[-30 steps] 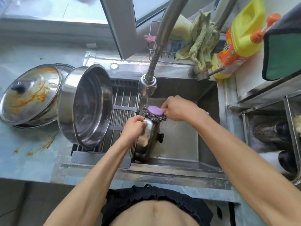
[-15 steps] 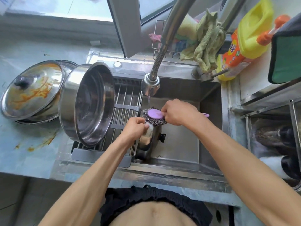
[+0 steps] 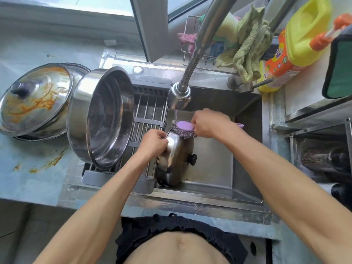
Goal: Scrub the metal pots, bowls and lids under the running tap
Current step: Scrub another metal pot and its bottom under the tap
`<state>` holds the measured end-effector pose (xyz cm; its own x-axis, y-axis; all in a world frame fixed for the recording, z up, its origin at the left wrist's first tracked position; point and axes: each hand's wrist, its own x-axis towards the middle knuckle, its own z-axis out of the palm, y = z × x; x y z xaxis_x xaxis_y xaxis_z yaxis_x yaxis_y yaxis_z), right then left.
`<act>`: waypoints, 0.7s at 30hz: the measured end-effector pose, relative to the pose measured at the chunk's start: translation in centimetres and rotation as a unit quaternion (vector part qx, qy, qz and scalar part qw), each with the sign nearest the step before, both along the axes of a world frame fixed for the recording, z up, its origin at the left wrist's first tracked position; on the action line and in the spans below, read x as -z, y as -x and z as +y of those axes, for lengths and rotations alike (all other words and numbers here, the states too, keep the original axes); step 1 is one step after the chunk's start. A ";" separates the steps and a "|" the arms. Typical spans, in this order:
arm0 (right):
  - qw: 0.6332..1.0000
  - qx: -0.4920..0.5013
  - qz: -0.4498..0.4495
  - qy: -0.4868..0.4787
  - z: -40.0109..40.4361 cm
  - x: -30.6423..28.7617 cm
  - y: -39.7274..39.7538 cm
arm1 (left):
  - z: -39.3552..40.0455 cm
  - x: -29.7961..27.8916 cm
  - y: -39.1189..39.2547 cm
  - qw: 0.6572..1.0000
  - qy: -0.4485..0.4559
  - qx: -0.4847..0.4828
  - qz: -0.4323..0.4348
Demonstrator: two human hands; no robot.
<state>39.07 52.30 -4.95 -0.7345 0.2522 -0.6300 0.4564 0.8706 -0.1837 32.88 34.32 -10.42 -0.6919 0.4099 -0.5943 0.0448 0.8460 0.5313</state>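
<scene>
While water runs from the tap (image 3: 179, 97), we stand a lid (image 3: 176, 159) on edge in the sink (image 3: 247, 149), left hand (image 3: 153, 142) gripping its rim to steady it, right hand (image 3: 208, 122) clamped on the scrubber (image 3: 183, 128) working its far edge.

A yellow detergent bottle (image 3: 302, 35) with an orange label and orange cap lies tilted at the sink's back right corner. Just left of it a pale green cloth (image 3: 249, 46) hangs bunched over a wire rack (image 3: 187, 35) that also holds a pink rag (image 3: 185, 40). The blue bench (image 3: 34, 180) on the left carries orange smears (image 3: 55, 161). A dark green-faced pad (image 3: 341, 67) sits at the far right.
</scene>
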 end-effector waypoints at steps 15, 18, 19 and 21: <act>1.000 0.007 -0.003 -0.002 -0.6 0.4 1.2 | -0.1 -1.3 0.5 0.996 0.065 0.068 0.011; 1.000 -0.015 0.000 -0.014 -2.2 0.3 0.8 | 1.0 -1.2 0.9 0.998 0.051 0.026 0.030; 1.000 -0.007 0.003 -0.016 -2.2 0.4 0.9 | 0.7 -1.0 0.7 0.998 0.053 0.024 0.026; 1.000 0.019 0.004 -0.016 -1.2 0.8 1.2 | -0.2 -1.0 0.3 0.997 0.063 0.045 0.004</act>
